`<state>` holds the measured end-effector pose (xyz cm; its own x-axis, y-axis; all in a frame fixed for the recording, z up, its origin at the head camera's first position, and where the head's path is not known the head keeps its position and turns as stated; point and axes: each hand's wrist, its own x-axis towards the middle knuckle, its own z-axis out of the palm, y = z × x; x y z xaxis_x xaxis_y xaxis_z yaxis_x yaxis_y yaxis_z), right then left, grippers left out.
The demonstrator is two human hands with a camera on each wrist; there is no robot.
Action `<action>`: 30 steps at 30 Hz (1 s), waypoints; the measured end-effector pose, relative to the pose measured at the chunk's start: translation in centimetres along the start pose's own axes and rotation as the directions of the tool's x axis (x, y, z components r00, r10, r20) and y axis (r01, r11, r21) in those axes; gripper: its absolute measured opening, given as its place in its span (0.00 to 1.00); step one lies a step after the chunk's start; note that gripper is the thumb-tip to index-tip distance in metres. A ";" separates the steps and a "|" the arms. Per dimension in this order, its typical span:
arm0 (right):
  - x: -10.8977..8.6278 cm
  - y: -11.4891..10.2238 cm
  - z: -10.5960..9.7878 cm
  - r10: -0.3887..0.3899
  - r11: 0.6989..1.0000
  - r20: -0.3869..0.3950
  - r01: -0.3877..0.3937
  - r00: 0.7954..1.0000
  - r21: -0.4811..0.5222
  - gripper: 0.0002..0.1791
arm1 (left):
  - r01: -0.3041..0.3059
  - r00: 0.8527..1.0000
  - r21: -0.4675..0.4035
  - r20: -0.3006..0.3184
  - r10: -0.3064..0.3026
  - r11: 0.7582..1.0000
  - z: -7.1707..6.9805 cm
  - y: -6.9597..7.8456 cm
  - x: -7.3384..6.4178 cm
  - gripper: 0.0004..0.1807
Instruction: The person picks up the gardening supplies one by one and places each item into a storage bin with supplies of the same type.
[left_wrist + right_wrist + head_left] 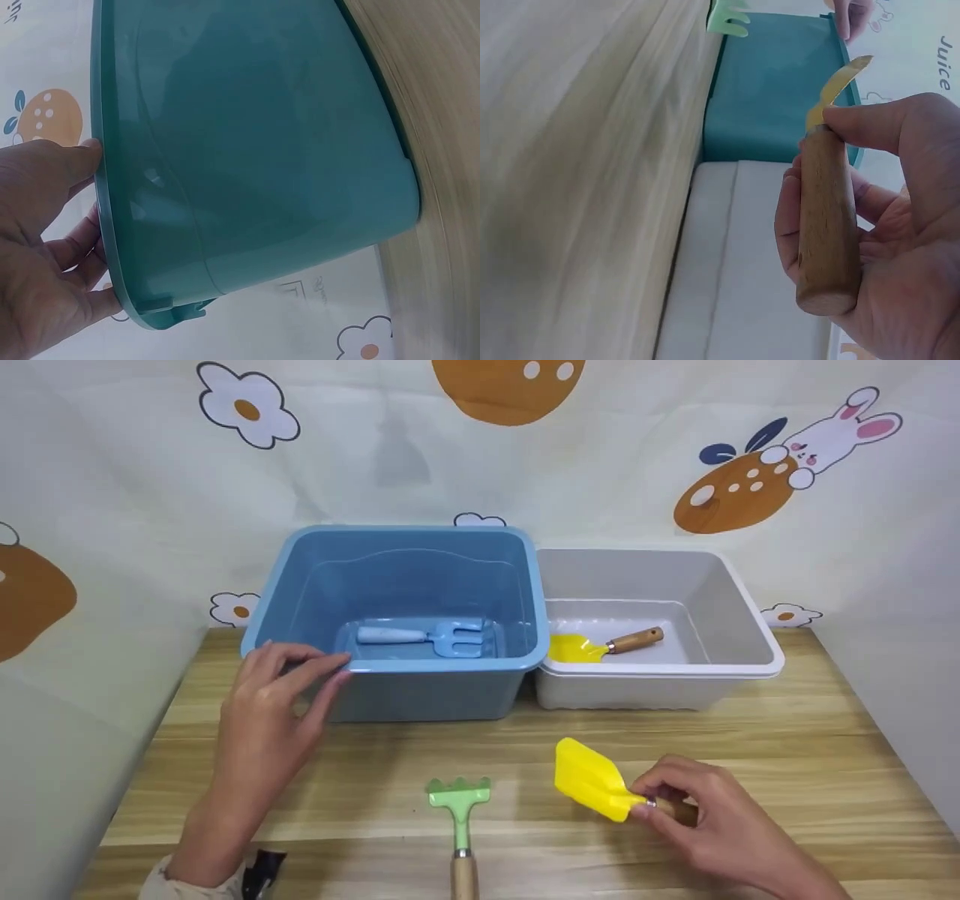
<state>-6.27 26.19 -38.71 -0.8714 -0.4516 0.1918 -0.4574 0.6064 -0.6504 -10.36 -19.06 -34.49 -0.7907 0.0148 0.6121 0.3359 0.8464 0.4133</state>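
Note:
My right hand (724, 817) grips a small yellow hand trowel (592, 780) near where its blade meets the wooden handle (829, 225). The blade points up and left, above the wooden table. At the front left of a blue plastic bin (420, 666), my left hand (262, 712) pinches the rim between thumb and fingers, as the left wrist view also shows. Inside that bin lies a light blue hand fork (450, 639). A second yellow trowel (634, 640) lies in the pale grey bin (660, 669). Between my hands, a green hand rake (461, 810) rests on the table.
The two bins stand side by side, touching, against a printed cloth backdrop (615, 457). Cloth also rises along both sides of the wooden table (360, 810). A small black object (264, 871) is by my left sleeve (187, 885).

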 end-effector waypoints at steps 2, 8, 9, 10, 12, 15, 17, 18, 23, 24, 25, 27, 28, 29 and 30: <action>0.1 0.0 -0.3 -0.036 0.999 -0.016 0.035 0.999 -0.014 0.10 | 0.001 1.000 0.006 0.004 -0.001 1.000 0.0 0.0 0.0 0.13; 0.7 -0.3 -1.5 -0.004 0.998 -0.027 0.002 1.000 -0.060 0.10 | 0.003 1.000 0.002 0.006 -0.003 1.000 0.1 -0.1 0.1 0.13; 0.8 -0.4 -1.7 0.008 0.997 -0.029 -0.010 1.000 -0.071 0.09 | -0.002 1.000 -0.005 0.002 0.002 1.000 0.1 -0.2 0.1 0.13; 0.9 -0.4 -1.8 0.015 0.996 -0.033 -0.018 0.999 -0.082 0.09 | -0.009 1.000 -0.013 -0.003 0.009 1.000 0.1 -0.3 0.1 0.13; 1.1 -0.4 -2.1 0.029 0.995 -0.038 -0.033 0.999 -0.098 0.10 | -0.026 1.000 -0.029 -0.013 0.025 0.999 0.2 -0.6 0.1 0.14; 1.1 -0.2 -2.5 0.013 0.993 -0.058 -0.020 0.998 -0.112 0.13 | -0.046 0.999 -0.047 -0.028 0.045 0.998 0.4 -0.8 -0.1 0.14; 1.4 -0.1 -2.8 0.004 0.993 -0.071 -0.012 0.997 -0.119 0.13 | -0.056 0.998 -0.049 -0.033 0.054 0.997 0.4 -0.8 0.0 0.14; 1.5 -0.1 -2.9 -0.002 0.992 -0.077 -0.007 0.997 -0.125 0.13 | -0.057 0.998 -0.048 -0.033 0.056 0.997 0.4 -0.8 0.0 0.14; 2.2 -0.1 -4.0 -0.012 0.986 -0.117 -0.008 0.993 -0.169 0.12 | -0.046 0.999 -0.050 -0.031 0.044 0.998 0.4 -0.9 0.0 0.15; 2.4 0.0 -4.3 -0.030 0.983 -0.133 0.005 0.991 -0.181 0.13 | -0.046 0.998 -0.051 -0.033 0.044 0.998 0.5 -0.9 0.0 0.15; 2.4 0.1 -4.6 -0.054 0.980 -0.145 0.025 0.988 -0.198 0.13 | -0.050 0.998 -0.057 -0.041 0.048 0.997 0.5 -1.0 0.0 0.15; 2.5 0.2 -5.1 -0.092 0.974 -0.169 0.053 0.981 -0.221 0.15 | -0.063 0.997 -0.066 -0.054 0.059 0.996 0.5 -1.0 0.0 0.15; 2.6 0.3 -5.4 -0.103 0.972 -0.179 0.061 0.979 -0.226 0.16 | -0.069 0.996 -0.068 -0.059 0.065 0.995 0.5 -1.0 0.1 0.15; 2.7 0.4 -5.7 -0.114 0.970 -0.187 0.068 0.976 -0.235 0.16 | -0.072 0.996 -0.067 -0.062 0.068 0.995 0.5 -1.1 0.1 0.15; 2.8 0.4 -5.9 -0.122 0.968 -0.192 0.074 0.974 -0.239 0.17 | -0.074 0.996 -0.066 -0.062 0.070 0.995 0.5 -1.0 0.2 0.15</action>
<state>-9.95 29.06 -34.09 -0.8268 -0.3883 0.4071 -0.5500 0.7098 -0.4401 -11.12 -19.66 -35.15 -0.7319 0.0413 0.6801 0.4265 0.8062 0.4100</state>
